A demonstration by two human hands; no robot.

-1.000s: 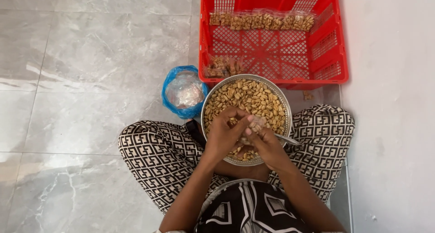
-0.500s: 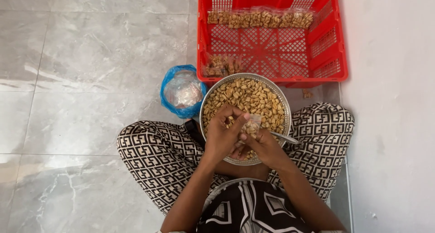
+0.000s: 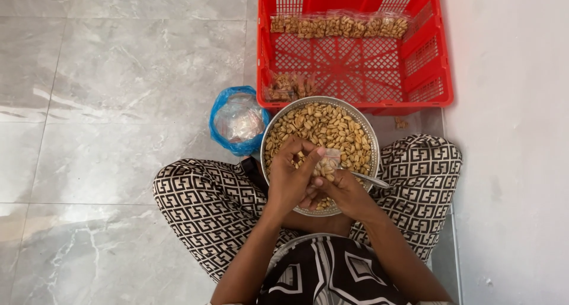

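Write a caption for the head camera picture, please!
Both hands hold a small clear packet over a metal bowl of peanuts.

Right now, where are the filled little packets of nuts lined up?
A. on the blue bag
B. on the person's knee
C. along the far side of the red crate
C: a row of clear filled packets lies along the far wall inside the red crate.

Bright even daylight; sharp focus; soft sheen on floor tiles (image 3: 106, 103).

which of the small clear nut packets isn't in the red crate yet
The small clear packet held between the left hand and right hand, over the metal bowl; the others lie inside the red crate.
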